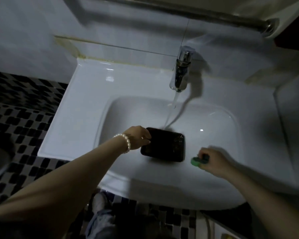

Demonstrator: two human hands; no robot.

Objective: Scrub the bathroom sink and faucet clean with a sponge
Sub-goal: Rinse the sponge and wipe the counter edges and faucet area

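Water runs from the chrome faucet [180, 69], upper centre of frame, into a black square tray [164, 145] that the left hand [138, 137] grips by its edge inside the white sink [86, 107]. At lower right, the right hand [212, 161] clutches the green sponge [195, 161] over the basin. Looks like the wetting/prep stage, scrubbing not yet begun; next move prob. calls for bringing sponge to the porcelain. No brands or legible writing.

Head-worn camera, looking steeply down, close over the sink [86, 94], wide-angle
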